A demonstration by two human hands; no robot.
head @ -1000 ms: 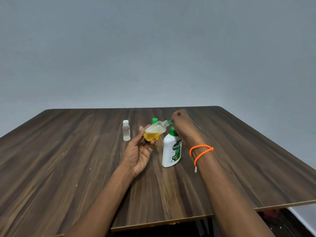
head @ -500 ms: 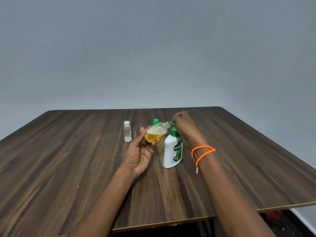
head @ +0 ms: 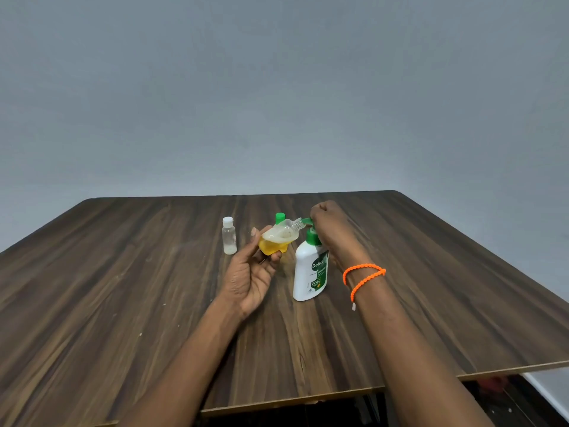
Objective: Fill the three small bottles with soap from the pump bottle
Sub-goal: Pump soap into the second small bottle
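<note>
The person's left hand (head: 249, 272) is raised above the middle of a dark wooden table (head: 123, 303), palm turned up, its thumb and fingers curled round a small clear bottle (head: 278, 238). That bottle lies tilted on its side in the fingers, partly filled with yellow soap that has pooled in its lower end, and its open threaded neck points right, meeting the green spout of the pump bottle (head: 311, 272).

The right hand (head: 329, 226) sits on top of the pump bottle as a closed fist over the green pump head, which it hides; how the fingers grip beneath cannot be made out from here. An orange beaded bracelet (head: 363, 277) loops twice round that wrist.

The white pump bottle stands upright on the table, just right of the left hand and touching the held bottle only at the spout.

A second small clear bottle with a white cap (head: 229, 237) stands upright to the left of the left hand, toward the table's far edge. Behind the held bottle, a green cap (head: 280, 217) shows, probably the top of the third small bottle, its body hidden.
</note>
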